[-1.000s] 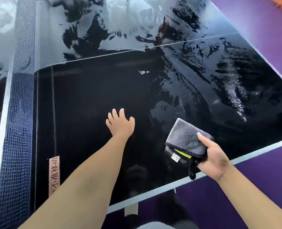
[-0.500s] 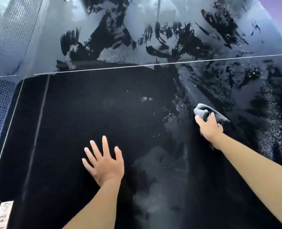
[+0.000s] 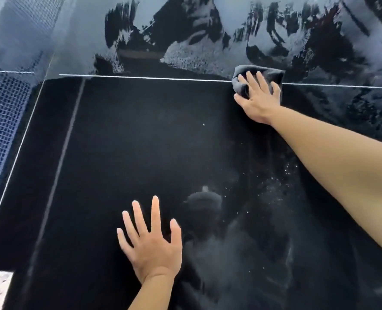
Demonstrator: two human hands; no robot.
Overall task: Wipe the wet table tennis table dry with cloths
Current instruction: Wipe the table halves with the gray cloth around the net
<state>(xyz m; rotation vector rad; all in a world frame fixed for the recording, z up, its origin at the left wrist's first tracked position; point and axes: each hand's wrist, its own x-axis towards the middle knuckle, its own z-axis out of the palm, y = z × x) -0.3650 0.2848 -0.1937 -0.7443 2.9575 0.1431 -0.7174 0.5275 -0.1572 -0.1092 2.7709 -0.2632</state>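
Cloth (image 3: 267,73), grey and bunched, lying far out on the black table (image 3: 140,142), right across the thin white centre line (image 3: 140,78). Pressed flat under the right hand (image 3: 256,97), fingers spread over it rather than curled around. Just beyond, broad wet smears (image 3: 208,41) and shine; droplets (image 3: 272,182) scattered near the right forearm. Nearer, left hand (image 3: 151,242) open, palm down on the dark surface, fingers splayed, holding nothing. At the left edge, blue net (image 3: 2,113); at the bottom-left corner, a pale label (image 3: 0,289), print unreadable.
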